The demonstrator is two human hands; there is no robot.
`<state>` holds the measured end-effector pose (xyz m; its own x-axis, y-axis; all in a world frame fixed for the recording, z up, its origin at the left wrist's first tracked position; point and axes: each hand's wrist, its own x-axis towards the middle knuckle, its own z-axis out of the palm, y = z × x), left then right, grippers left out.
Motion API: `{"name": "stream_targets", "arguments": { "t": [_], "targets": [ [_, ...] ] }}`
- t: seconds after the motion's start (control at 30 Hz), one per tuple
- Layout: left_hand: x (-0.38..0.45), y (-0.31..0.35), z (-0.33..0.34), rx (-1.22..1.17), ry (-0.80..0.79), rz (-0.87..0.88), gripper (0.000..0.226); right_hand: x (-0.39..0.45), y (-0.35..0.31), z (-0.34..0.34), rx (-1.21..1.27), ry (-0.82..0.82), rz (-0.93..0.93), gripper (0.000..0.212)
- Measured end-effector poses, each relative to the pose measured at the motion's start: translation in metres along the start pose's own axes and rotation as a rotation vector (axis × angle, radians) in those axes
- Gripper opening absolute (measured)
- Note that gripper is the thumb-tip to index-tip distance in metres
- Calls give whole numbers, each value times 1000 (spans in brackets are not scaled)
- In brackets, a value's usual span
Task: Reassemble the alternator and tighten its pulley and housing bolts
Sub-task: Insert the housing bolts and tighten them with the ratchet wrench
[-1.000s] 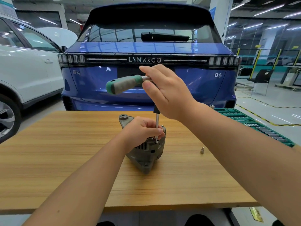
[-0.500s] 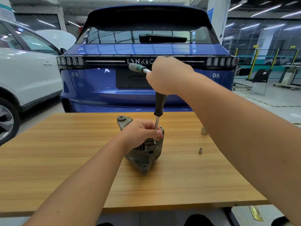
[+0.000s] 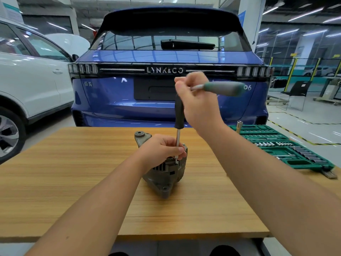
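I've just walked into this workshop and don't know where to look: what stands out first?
A grey metal alternator stands mid-table on the wooden table, gripped by the left hand. The right hand holds a green-handled T-shaped driver upright on it. Behind looms a blue car's rear.

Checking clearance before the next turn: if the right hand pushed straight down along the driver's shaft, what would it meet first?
Probably the left hand, which grips the alternator right around the driver tip; depth is unclear.
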<state>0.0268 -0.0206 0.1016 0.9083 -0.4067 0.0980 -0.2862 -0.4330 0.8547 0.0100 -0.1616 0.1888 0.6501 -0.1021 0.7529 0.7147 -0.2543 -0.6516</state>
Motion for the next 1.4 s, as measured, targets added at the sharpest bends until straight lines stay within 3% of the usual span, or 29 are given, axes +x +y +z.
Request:
{"name": "stream_targets", "arguments": {
  "t": [0.07, 0.17, 0.27, 0.5, 0.7, 0.77, 0.87, 0.93, 1.03, 1.07, 1.13, 1.2, 1.3, 1.4],
  "targets": [
    [0, -2, -1, -6, -1, 15, 15, 1, 5, -5, -451, -79, -410, 9],
    [1, -3, -2, -16, -4, 27, 16, 6, 0, -5, -635, -202, -584, 13],
    [1, -3, -1, -11, 2, 20, 20, 1, -4, -1, -628, -282, -486, 26],
    [0, 0, 1, -8, 16, 12, 12, -1, -6, -6, -604, -282, -403, 42],
    [0, -1, 0, -14, 6, 20, 9, 4, -20, -7, -675, -314, -379, 29],
    [0, -1, 0, -20, -1, 20, 8, 14, -31, -3, -819, -390, -305, 36],
    [0, -2, 1, -21, 2, 16, 9, 32, -50, 3, -927, -489, -55, 40],
    [0, -3, 1, -16, 6, 10, 9, 38, -60, 7, -761, -514, 186, 25],
    [0, -2, 2, -16, 6, 13, 14, 35, -65, 10, -139, -371, 706, 15],
    [-1, -1, 2, -19, 6, 14, 18, 32, -63, 10, 49, -345, 801, 13],
    [-1, -2, 1, -26, 8, 8, 24, 25, -53, 11, 358, -276, 866, 11],
    [-1, -2, 1, -24, 9, 1, 22, 21, -41, 12, 605, -99, 884, 12],
    [1, -3, 1, -16, 11, 9, 18, 12, -25, 15, 634, 118, 699, 7],
    [3, -5, 1, -21, 5, 21, 14, -2, -8, 11, -7, 100, 33, 18]
  ]
}}
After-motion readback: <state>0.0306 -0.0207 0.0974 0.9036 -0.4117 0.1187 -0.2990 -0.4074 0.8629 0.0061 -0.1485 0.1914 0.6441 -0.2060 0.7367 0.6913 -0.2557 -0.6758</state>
